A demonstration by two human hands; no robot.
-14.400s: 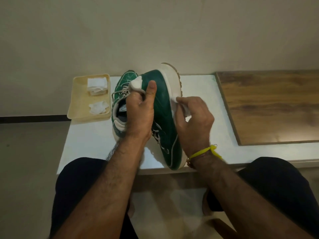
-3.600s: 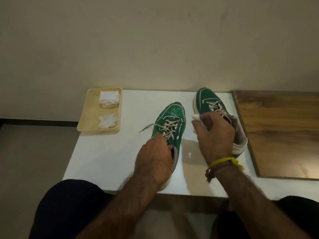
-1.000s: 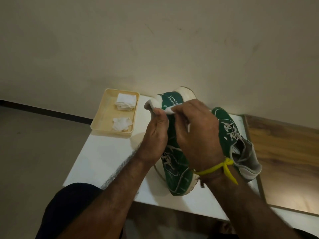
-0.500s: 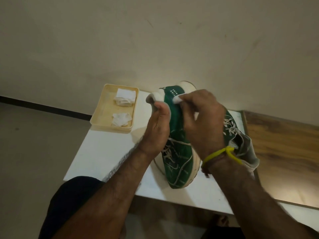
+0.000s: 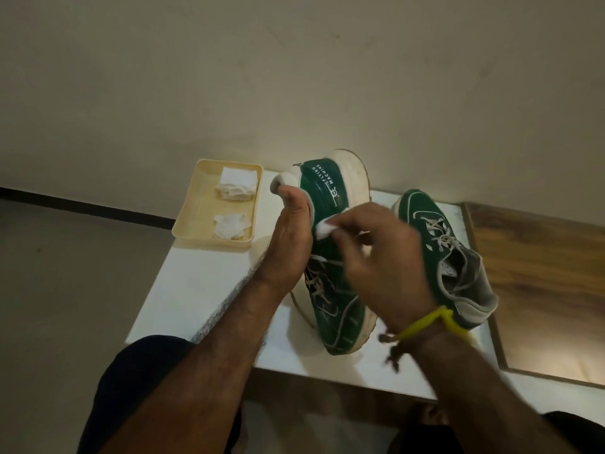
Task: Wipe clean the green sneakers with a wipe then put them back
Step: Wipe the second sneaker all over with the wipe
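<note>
Pinching a small white wipe (image 5: 324, 228) between thumb and fingertips, the right hand (image 5: 383, 257) presses it against the green side of the raised sneaker (image 5: 330, 290), just below the white lettering near the heel. The left hand (image 5: 291, 237) grips that shoe at the collar, thumb up along the heel edge, the other fingers hidden behind or inside it. Stood on its toe with the heel high, the shoe is probably held so to turn its flank toward the wiping hand and keep it from rocking under the rubbing. The second sneaker (image 5: 442, 253) lies flat on its sole just to the right, partly hidden by the right wrist.

Both shoes sit on a white table (image 5: 196, 290). At its far left corner a cream tray (image 5: 196, 204) holds two more folded white wipes (image 5: 237, 185). A wooden surface (image 5: 540, 273) adjoins the table on the right, and a plain beige wall (image 5: 294, 77) rises behind.
</note>
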